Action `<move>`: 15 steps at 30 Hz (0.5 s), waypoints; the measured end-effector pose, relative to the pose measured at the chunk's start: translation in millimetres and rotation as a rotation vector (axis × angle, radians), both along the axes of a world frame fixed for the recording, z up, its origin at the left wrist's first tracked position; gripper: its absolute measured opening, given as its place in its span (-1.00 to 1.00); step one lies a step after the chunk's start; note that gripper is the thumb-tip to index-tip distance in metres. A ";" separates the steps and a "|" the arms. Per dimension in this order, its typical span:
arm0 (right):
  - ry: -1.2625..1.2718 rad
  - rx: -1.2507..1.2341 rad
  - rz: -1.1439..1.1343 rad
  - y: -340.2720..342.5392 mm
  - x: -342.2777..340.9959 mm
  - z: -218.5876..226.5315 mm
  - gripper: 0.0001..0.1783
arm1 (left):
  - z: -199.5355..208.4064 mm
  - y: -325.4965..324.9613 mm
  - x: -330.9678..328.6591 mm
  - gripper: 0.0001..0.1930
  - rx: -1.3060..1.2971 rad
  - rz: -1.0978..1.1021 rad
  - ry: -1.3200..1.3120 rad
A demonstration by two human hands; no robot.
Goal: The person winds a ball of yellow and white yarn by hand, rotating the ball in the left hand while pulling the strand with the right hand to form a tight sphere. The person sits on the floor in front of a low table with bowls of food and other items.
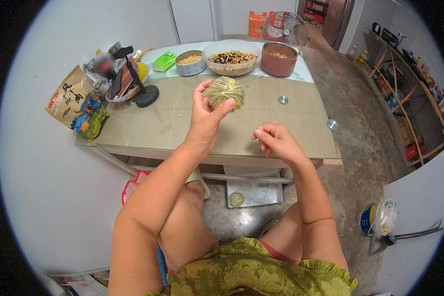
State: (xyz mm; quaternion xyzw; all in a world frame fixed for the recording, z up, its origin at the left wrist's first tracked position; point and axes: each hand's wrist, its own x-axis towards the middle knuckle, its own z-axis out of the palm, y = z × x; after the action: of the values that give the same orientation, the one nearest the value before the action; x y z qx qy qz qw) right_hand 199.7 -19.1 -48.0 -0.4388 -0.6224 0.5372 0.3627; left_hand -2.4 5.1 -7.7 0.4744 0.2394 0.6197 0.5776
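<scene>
Above the table, my left hand [205,114] grips a round ball of wound yarn [226,90], with yellow and grey-green strands crossing over it. The thumb presses the ball's lower right side and the fingers curl round its left. Lower and to the right, my right hand [280,143] hovers over the table's near edge, apart from the ball. Its thumb and index finger are pinched together. Any strand between them is too thin to make out. A similar smaller ball [237,199] lies in a shallow tray [261,197] on the floor beneath the table.
Along the back of the glass-topped table [153,130] stand a green container [164,61], a metal tin [191,68], a clear bowl [232,69] of dark and yellow pieces, and a reddish-brown pot [278,61]. A black stand [147,96] and an upright bag [76,106] occupy the left.
</scene>
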 end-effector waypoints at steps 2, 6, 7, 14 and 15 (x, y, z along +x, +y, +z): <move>-0.023 0.028 0.057 -4.3 -4.8 1.9 -0.70 | -2.1 2.7 -1.3 -0.23 0.010 0.128 0.115; -0.099 0.076 0.157 -18.2 -11.8 11.1 -0.68 | -8.7 8.6 -3.0 -0.27 0.054 0.229 0.259; -0.104 0.094 0.180 -23.5 -13.2 17.5 -0.68 | -11.2 10.0 -3.5 -0.28 0.076 0.247 0.327; -0.138 0.225 0.212 -41.2 -5.0 37.5 -0.72 | -28.5 7.4 -3.1 -0.33 0.222 0.130 0.921; -0.137 0.256 0.186 -42.5 1.3 39.0 -0.72 | -26.3 5.8 -1.0 -0.32 0.203 0.015 0.968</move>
State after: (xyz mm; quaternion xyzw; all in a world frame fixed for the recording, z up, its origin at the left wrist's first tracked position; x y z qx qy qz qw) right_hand 201.0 -61.5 -9.0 -0.3652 -0.7469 0.4537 0.3209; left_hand -3.4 10.9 -34.0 0.7599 0.4224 0.3524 0.3465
